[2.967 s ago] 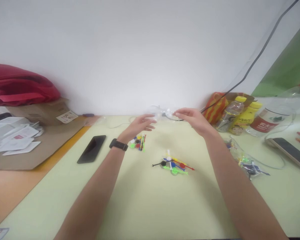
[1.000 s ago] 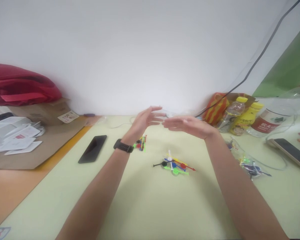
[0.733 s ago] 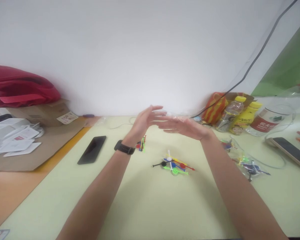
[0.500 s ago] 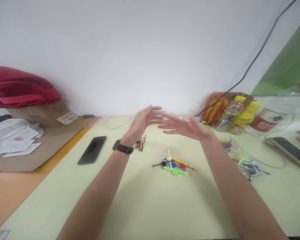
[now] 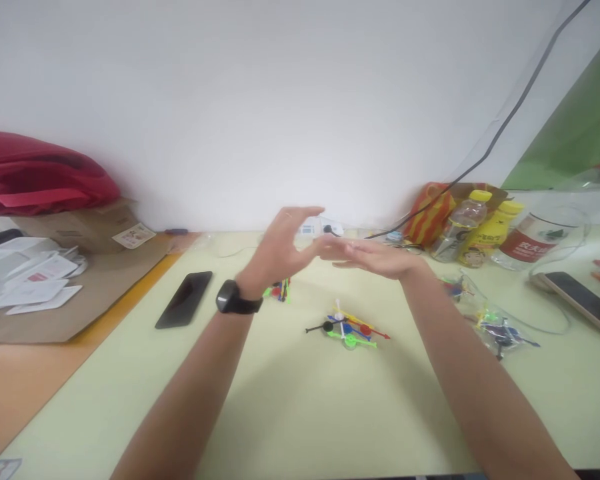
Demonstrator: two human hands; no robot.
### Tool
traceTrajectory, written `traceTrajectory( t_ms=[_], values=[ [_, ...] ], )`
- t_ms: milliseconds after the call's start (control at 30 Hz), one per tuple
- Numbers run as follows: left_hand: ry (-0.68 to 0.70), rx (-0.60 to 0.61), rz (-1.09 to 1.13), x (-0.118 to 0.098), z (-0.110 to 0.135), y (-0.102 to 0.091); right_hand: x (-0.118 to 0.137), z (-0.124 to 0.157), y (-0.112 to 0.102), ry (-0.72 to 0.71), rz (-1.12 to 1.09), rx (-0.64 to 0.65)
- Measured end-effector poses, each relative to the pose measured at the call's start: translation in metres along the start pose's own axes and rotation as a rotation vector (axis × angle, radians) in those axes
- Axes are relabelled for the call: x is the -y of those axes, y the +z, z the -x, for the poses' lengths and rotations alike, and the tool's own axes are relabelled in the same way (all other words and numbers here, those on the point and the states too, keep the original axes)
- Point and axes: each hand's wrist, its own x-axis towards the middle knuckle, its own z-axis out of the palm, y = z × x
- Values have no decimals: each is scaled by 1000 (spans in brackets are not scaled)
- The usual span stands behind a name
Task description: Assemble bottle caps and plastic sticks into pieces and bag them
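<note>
My left hand (image 5: 283,250), with a black watch on its wrist, is raised over the table, fingers and thumb spread in a C shape. From the right comes my right hand (image 5: 377,259), its fingers stretched out almost level. The left thumb overlaps the right fingertips in view; whether they touch I cannot tell. Nothing shows in either hand. Below them lies a loose pile of small plastic arrow spinners (image 5: 349,329) in white, black, blue, red, yellow and green. A second bunch of coloured spinners (image 5: 283,289) is partly hidden behind my left wrist.
A black phone (image 5: 185,300) lies left, another phone (image 5: 583,303) right. Bagged spinners (image 5: 503,331) sit near my right forearm. Bottles (image 5: 490,233) and a large water jug (image 5: 535,240) stand at the back right. Cardboard (image 5: 105,287) with white papers (image 5: 40,273) covers the left side.
My left hand has turned, its thumb and fingers now wide apart. The right fingers have dropped slightly and lie closer together. The spinners have stayed put.
</note>
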Motion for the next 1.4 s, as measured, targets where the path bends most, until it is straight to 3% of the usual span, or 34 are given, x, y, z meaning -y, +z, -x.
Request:
traceTrajectory(
  t_ms=[167,267,400,600,833,1000,1167,1233,1400],
  values=[
    [196,143,-236,-1,8,23,-13,-11,2,24,-249,-68],
    [236,227,-271,3,12,34,-19,-17,3,-4,-380,-87],
    [274,253,-289,5,15,47,-20,-19,6,5,-472,-55],
    [279,242,-244,11,19,63,-14,-17,7,27,-540,-102],
    [192,229,-271,18,21,57,-17,-16,0,53,-525,-135],
    [120,253,-298,32,23,51,-12,-8,-8,105,-338,-272],
    [-14,266,-259,63,27,31,-3,-7,-9,194,367,-627],
    [-81,230,-207,79,31,20,-3,-11,-2,227,604,-561],
    [-290,222,-37,107,39,4,-13,-28,31,374,782,103]
  ],
)
